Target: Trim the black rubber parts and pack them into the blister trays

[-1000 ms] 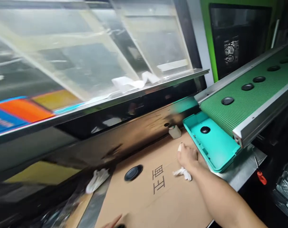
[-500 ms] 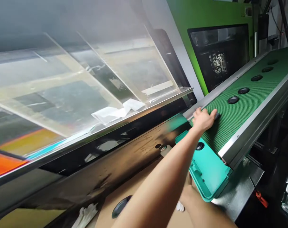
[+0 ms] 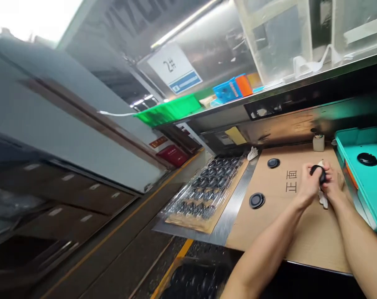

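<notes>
Both hands meet over the right part of a cardboard sheet (image 3: 269,224). My left hand (image 3: 309,185) is closed round a round black part (image 3: 318,173). My right hand (image 3: 331,182) grips the same part from the other side, with a white cloth (image 3: 323,200) hanging just below the fingers. On the cardboard to the left lie a black round part (image 3: 273,162) near the back and a stack of black discs (image 3: 257,200) nearer the front. Another black disc (image 3: 367,159) rests in the teal tray at the right.
Left of the cardboard, a clear plastic tray (image 3: 191,205) holds several black parts. The teal tray (image 3: 373,195) borders the cardboard. A small whitish bottle (image 3: 318,143) stands behind the hands. Blue-orange box (image 3: 233,89) on the ledge above.
The view has swung left, away from the green conveyor. The hand that was reaching over the belt is back above the cardboard, and both hands are now together on a black part.
</notes>
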Demonstrator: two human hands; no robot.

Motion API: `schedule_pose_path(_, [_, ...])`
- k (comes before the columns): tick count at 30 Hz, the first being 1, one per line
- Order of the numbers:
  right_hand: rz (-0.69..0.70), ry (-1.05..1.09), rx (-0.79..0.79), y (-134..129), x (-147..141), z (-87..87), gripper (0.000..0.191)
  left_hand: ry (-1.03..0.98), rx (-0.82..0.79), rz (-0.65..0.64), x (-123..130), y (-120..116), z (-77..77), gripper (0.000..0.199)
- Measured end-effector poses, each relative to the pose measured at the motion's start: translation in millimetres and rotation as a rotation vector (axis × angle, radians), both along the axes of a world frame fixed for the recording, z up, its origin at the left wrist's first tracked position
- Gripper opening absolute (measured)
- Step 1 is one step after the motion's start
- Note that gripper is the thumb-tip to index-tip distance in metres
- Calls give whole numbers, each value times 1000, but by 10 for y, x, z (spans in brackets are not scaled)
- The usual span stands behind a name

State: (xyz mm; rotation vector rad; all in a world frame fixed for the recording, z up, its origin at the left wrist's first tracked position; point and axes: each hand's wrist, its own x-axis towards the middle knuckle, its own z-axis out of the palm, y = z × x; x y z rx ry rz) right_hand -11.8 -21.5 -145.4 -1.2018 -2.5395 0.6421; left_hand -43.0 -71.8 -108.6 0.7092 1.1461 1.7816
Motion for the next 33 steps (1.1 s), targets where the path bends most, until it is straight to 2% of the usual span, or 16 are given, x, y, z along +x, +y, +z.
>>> schedule_pose_path(2, [-38,-45,43,-43,17,-10,53,-65,-58,70,-440,-129,-243,42])
schedule_pose_path(4, [-130,-98,122,-31,84,38,57,-99,-62,98,-760,-183,-397,40])
schedule_pose_path(7, [-302,-198,272,37,221,187,59,-227,1,114,-1038,-212,-501,42])
schedule_pose_path(9, [-299,-294,279,60,297,275,57,-351,43,88,-1139,-224,-523,51])
schedule_pose_path(11, [-182,-405,178,59,338,310,49,-451,53,51,-1214,-225,-530,58])
schedule_pose_path(14, [30,-464,40,47,322,279,27,-566,38,1,-1303,-203,-531,55])
schedule_pose_path(16, [132,-382,42,31,262,261,20,-644,32,-55,-1339,-186,-523,50])
schedule_pose_path(18, [179,-241,92,-15,176,283,26,-724,32,-110,-1349,-185,-500,48])
schedule_pose_path(23, [125,71,219,-221,-54,386,33,-883,27,-145,-1333,-246,-409,44])
schedule_pose_path(27, [31,221,292,-317,-149,354,31,-947,-34,-143,-1347,-273,-384,43])
schedule_pose_path(30, [0,281,312,-332,-160,320,30,-923,-21,-208,-1353,-291,-389,46])
schedule_pose_path(33, [-11,302,289,-313,-152,300,27,-791,24,-263,-1347,-322,-380,42])
